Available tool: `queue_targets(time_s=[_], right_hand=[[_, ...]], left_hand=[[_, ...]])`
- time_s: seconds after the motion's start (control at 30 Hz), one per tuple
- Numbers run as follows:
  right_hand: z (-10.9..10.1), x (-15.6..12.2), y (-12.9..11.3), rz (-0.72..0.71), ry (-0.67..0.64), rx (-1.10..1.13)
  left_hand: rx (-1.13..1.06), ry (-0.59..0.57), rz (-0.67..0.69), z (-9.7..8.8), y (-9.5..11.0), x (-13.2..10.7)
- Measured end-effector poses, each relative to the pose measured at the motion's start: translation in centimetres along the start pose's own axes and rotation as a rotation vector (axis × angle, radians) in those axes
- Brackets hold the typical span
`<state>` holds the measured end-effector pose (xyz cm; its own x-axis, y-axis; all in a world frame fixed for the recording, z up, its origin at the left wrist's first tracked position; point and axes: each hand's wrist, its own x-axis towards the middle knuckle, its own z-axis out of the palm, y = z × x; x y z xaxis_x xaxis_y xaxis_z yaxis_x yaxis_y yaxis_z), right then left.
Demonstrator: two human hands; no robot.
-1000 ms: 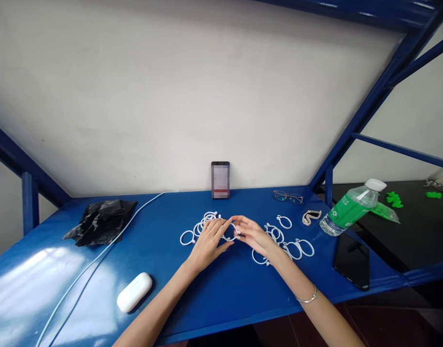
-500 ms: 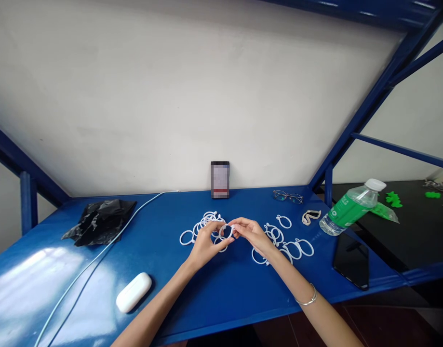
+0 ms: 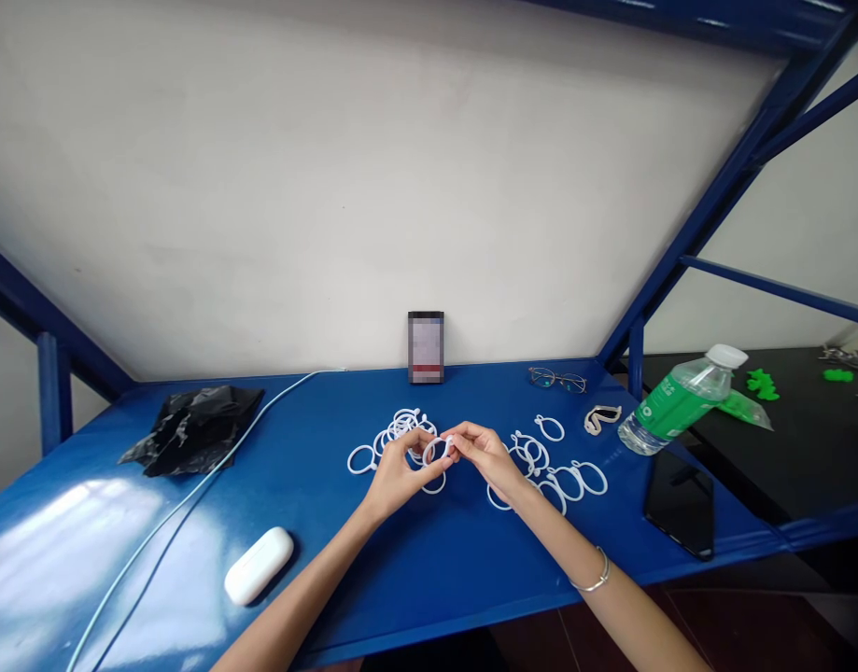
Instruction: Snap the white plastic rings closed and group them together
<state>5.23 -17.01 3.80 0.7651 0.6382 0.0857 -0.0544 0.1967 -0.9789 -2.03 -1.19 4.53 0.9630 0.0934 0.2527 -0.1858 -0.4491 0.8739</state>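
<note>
A white plastic ring [image 3: 427, 453] with a small eyelet is held up over the blue table between both hands. My left hand [image 3: 397, 474] grips its left side with thumb and fingers. At its right side, by the eyelet, the fingertips of my right hand [image 3: 485, 455] pinch it. Behind and left of my left hand lies a pile of similar white rings [image 3: 406, 422], partly hidden by the fingers. More white rings [image 3: 569, 483] lie spread to the right of my right hand, some overlapping, some partly behind the wrist.
A phone [image 3: 426, 350] leans on the wall. Eyeglasses [image 3: 557, 380], a beige strap-like loop [image 3: 600, 420], a water bottle [image 3: 682, 401] and a dark phone [image 3: 681, 504] are at right. Left are a black plastic bag [image 3: 197, 429], a cable [image 3: 218, 469] and a white earbud case [image 3: 259, 567].
The held ring has tilted so that it looks flatter, staying between both hands. My hands have hardly shifted, and the other things lie as before.
</note>
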Motion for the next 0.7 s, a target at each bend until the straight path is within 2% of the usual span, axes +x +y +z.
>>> queue_targets(time_s=[0.7], right_hand=[[0.02, -0.06, 0.26, 0.057, 0.023, 0.09]], left_hand=[[-0.051, -0.049, 0.006, -0.02, 0.13, -0.15]])
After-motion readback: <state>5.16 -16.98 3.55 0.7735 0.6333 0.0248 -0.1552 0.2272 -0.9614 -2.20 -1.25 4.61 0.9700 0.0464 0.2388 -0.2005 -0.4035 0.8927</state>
